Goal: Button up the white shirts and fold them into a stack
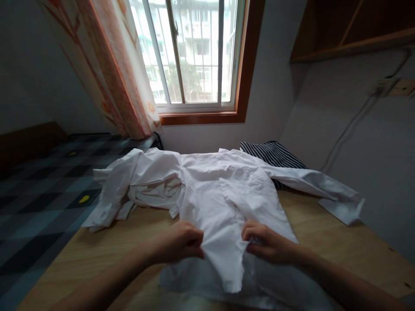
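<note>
Shirt: we have a white shirt (pixel 223 194) lying front-up on the wooden worktop (pixel 340 242), collar toward the window (pixel 191 52), hem toward us
Left hand: our left hand (pixel 180 244) is closed, pinching one front edge of the shirt near the lower placket
Right hand: our right hand (pixel 264 244) is closed too, pinching the facing front edge just beside the left one
Step in hand: we judge we are bringing the two front edges together low on the shirt, either to fasten a button or to line the fronts up
Next move calls for: a small, careful pull so the edges overlap flat, without dragging the whole shirt toward us
Sleeves: one sleeve (pixel 324 185) runs out to the right, its cuff near the wall; the other (pixel 119 194) is bunched at the left and hangs over the worktop edge
Striped cloth: a dark striped cloth (pixel 275 155) lies partly under the shirt's far right shoulder
Open room: bare wood shows on both sides of our forearms; the left worktop edge drops to a checked floor (pixel 42 190), so that sleeve could slip off
</note>
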Demonstrator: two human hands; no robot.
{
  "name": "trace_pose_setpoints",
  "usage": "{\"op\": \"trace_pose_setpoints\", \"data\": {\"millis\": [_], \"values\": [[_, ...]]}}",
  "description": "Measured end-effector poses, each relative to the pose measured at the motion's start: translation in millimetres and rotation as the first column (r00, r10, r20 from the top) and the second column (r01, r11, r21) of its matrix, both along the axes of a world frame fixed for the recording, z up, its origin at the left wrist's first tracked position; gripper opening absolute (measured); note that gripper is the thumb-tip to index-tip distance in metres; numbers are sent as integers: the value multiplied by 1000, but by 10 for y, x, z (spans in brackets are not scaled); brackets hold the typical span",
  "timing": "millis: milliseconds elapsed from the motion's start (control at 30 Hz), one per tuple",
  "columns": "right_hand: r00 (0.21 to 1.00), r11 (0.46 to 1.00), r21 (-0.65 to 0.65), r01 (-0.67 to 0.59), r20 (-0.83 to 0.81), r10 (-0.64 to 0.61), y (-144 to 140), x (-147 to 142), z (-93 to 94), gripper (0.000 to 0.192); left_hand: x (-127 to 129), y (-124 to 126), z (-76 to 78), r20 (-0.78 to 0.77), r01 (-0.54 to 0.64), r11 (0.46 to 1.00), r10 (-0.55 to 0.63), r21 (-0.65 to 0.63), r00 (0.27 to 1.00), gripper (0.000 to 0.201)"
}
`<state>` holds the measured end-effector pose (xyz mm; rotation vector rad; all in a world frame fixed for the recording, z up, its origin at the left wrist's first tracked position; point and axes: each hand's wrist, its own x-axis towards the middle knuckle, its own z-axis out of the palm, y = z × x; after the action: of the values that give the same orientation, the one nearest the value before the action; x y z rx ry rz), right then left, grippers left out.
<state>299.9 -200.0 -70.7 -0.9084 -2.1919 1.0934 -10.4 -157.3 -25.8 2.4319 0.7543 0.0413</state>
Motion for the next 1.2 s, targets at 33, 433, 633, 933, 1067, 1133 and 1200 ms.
{"op": "trace_pose_setpoints", "data": {"millis": [33,433,633,933,1067,1133,1200], "values": [[994,990,-138,-5,-108,-10,14,114,44,27,-80,-6,29,30,-68,993,71,-97,997,47],[946,872,-368,-322,-104,306,-217,85,493,33,-24,-160,690,-160,-49,913,-18,-405,987,39],[926,945,59,322,189,-327,367,-384,514,23,471,283,675,-144,-196,967,220,165,965,12],[565,803,474,361,574,-593,814,-842,225,30,881,809,-196,17,-459,832,478,313,878,26],[557,784,440,438,552,-621,853,-727,165,25,949,726,-279,93,-507,809,504,296,859,19],[572,766,383,516,511,-642,888,-661,145,23,1000,716,-270,95,-503,824,496,262,863,18],[608,749,330,574,441,-660,921,-603,114,19,1054,720,-259,102,-523,820,514,232,852,18]]}}
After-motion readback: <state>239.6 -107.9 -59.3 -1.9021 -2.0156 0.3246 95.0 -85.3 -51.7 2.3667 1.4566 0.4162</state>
